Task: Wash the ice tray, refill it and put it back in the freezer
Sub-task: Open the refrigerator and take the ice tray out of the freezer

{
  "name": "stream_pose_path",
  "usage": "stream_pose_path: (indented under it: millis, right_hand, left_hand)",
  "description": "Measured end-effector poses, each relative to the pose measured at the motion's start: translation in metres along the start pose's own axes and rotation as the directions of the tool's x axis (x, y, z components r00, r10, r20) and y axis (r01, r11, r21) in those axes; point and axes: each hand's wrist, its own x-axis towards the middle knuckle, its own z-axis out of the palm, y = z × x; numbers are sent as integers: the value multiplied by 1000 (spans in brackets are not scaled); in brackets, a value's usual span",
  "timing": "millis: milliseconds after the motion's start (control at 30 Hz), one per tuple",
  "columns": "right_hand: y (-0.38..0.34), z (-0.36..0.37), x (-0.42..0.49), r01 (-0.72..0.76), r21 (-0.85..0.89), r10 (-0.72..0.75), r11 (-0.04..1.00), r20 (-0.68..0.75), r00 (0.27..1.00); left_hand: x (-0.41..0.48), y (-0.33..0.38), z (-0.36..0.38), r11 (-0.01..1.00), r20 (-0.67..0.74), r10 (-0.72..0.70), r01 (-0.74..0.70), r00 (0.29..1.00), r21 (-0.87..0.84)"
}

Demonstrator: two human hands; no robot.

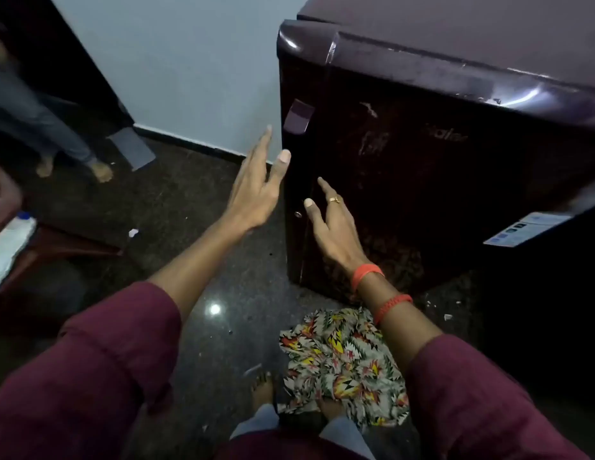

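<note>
The fridge (462, 51) stands on the dark floor (206, 260) beside the pale wall (190, 61), its door (405, 194) closed. The left hand (253, 190) reaches to the door's left edge below the handle (297, 116), fingers straight and spread, holding nothing. The right hand (332, 227), loosely spread and empty, is at the door front just beside it. The ice tray is out of sight.

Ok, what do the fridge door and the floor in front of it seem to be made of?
The fridge door: probably painted sheet metal, glossy dark maroon; bright glints run along its top edge and pale scuffs show on the face. The floor: polished speckled stone, likely granite; it mirrors a lamp as a sharp bright spot.
</note>
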Motion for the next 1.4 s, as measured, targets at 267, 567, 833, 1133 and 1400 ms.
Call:
stream_pose_path:
  millis: [267, 567, 833, 1133, 1400]
  right_hand:
    - [-20, 12, 29, -23, 28, 24, 999, -36, 999]
    - [-34, 25, 50, -128, 142, 134, 981, -35, 990]
    - [-41, 36, 51, -196, 164, 212, 967, -81, 974]
    - [-45, 40, 51, -226, 130, 239, 965, -93, 967]
    - [-49, 43, 9, -166, 5, 163, 986, -215, 963]
  left_hand:
    - [56, 19, -10, 981, -31, -57, 51, 998, -188]
    - [97, 41, -22, 964, -43, 24, -34, 999, -265]
    - [108, 45, -25, 920, -6, -13, 9, 1000, -391]
    - [109, 34, -27, 913, -17, -24, 15, 1000, -408]
    - [108, 34, -37, 906, 4, -4, 6, 1000, -422]
